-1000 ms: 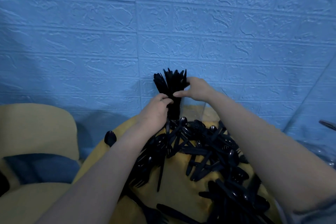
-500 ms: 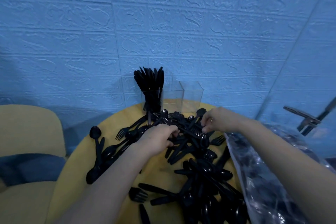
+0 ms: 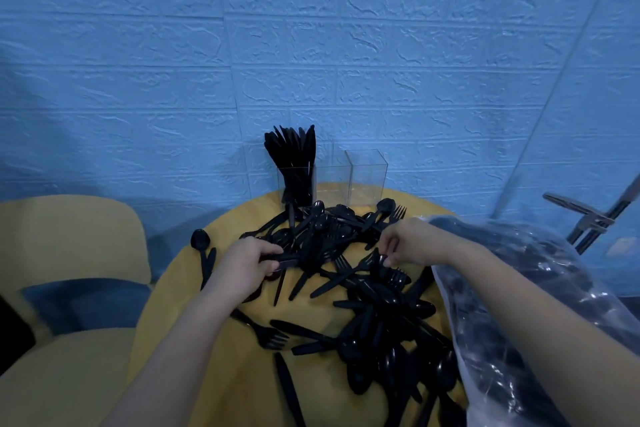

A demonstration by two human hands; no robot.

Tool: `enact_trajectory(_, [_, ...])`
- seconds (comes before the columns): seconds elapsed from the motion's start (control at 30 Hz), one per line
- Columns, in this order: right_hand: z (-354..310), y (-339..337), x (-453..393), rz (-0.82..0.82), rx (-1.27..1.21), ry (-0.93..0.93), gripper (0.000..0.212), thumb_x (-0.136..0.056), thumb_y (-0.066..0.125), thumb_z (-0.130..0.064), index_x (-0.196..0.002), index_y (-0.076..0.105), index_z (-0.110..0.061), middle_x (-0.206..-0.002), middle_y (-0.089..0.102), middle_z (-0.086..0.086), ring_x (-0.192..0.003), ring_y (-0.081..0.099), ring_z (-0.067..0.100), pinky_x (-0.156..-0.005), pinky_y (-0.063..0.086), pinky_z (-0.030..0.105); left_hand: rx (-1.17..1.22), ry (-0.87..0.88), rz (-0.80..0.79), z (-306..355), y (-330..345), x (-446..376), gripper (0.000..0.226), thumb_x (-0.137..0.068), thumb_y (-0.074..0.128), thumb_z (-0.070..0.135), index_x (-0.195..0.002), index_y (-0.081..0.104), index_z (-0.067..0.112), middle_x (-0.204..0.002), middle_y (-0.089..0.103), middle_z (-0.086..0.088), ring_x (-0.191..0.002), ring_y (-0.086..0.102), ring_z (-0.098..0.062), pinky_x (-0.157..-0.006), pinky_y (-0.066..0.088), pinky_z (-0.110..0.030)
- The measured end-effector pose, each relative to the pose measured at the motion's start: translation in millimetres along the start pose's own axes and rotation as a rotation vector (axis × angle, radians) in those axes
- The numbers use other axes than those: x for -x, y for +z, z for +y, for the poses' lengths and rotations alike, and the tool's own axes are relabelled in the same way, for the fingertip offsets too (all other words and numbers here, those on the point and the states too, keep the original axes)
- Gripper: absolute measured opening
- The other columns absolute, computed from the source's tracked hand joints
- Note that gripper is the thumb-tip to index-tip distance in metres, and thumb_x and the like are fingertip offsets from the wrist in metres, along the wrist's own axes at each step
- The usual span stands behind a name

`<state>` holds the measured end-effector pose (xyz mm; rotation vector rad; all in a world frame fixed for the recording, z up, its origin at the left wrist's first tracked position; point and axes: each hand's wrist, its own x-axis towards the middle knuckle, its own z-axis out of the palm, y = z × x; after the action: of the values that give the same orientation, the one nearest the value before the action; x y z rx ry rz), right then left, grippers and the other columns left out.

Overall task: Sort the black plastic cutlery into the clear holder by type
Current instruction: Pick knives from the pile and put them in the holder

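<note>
You are curling your left hand (image 3: 247, 262) round a few black handles at the near edge of the cutlery pile (image 3: 346, 253), gathering one type, while your right hand (image 3: 408, 246) is pinching a single piece. The clear holder (image 3: 367, 177) is waiting behind, knives (image 3: 291, 152) filling its left compartment, the others empty.

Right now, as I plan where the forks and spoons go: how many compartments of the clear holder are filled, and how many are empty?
Filled, with knives: 1
Empty, middle compartment and right compartment: 2
Total compartments in the clear holder: 3
</note>
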<state>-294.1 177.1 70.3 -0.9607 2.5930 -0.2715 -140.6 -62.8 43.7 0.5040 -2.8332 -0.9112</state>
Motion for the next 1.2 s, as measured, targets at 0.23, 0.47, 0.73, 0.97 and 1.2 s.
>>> enact_trajectory(0.23, [-7.9, 8.0, 5.7, -0.006, -0.005, -0.039, 0.023, -0.082, 0.073, -0.022, -0.073, 0.056, -0.034, -0.085, 0.058, -0.011, -0.089, 0.059, 0.012, -0.08, 0.049, 0.025, 0.175, -0.026, 0.18, -16.7, 1.0, 19.6, 0.03, -0.096, 0.05, 0.006, -0.123, 0.061, 0.01, -0.093, 0.062, 0.0, -0.068, 0.06, 0.001, -0.054, 0.042, -0.008])
enact_trajectory(0.47, [-13.5, 10.4, 8.6, 0.009, -0.018, -0.044, 0.012, -0.084, 0.071, -0.02, -0.084, 0.062, -0.027, -0.086, 0.061, -0.01, -0.087, 0.06, 0.009, -0.083, 0.049, 0.024, 0.294, -0.024, 0.352, -22.2, -6.6, 39.1, 0.03, -0.097, 0.046, 0.005, -0.123, 0.061, 0.007, -0.099, 0.057, 0.0, -0.07, 0.059, -0.004, -0.056, 0.043, -0.013])
enact_trajectory(0.73, [-20.0, 12.7, 4.6, 0.136, -0.061, -0.027, 0.007, -0.086, 0.069, -0.019, -0.085, 0.065, -0.025, -0.087, 0.065, -0.006, -0.085, 0.06, 0.01, -0.074, 0.043, 0.02, 0.303, -0.009, 0.402, -24.2, -5.1, 43.6, 0.028, -0.098, 0.047, 0.005, -0.12, 0.063, 0.007, -0.107, 0.059, -0.008, -0.067, 0.057, -0.005, -0.059, 0.042, -0.003])
enact_trajectory(0.97, [-20.2, 18.1, -9.8, 0.298, -0.02, -0.016, 0.026, -0.091, 0.062, -0.011, -0.115, 0.066, -0.019, -0.113, 0.064, 0.003, -0.099, 0.061, 0.018, -0.086, 0.049, 0.03, 0.208, 0.011, 0.407, -34.1, -0.9, 44.1, 0.03, -0.097, 0.048, 0.004, -0.122, 0.062, 0.008, -0.109, 0.06, -0.009, -0.09, 0.057, -0.015, -0.073, 0.036, -0.005])
enact_trajectory(1.2, [-32.8, 34.0, -32.2, 0.213, 0.255, -0.078, 0.039, -0.094, 0.056, -0.02, -0.132, 0.052, -0.02, -0.136, 0.046, 0.003, -0.127, 0.039, 0.023, -0.102, 0.038, 0.037, -0.059, 0.003, 0.374, -38.4, -2.0, 44.3, 0.03, -0.094, 0.057, 0.022, -0.123, 0.064, 0.018, -0.122, 0.059, 0.001, -0.116, 0.049, -0.021, -0.096, 0.044, -0.037])
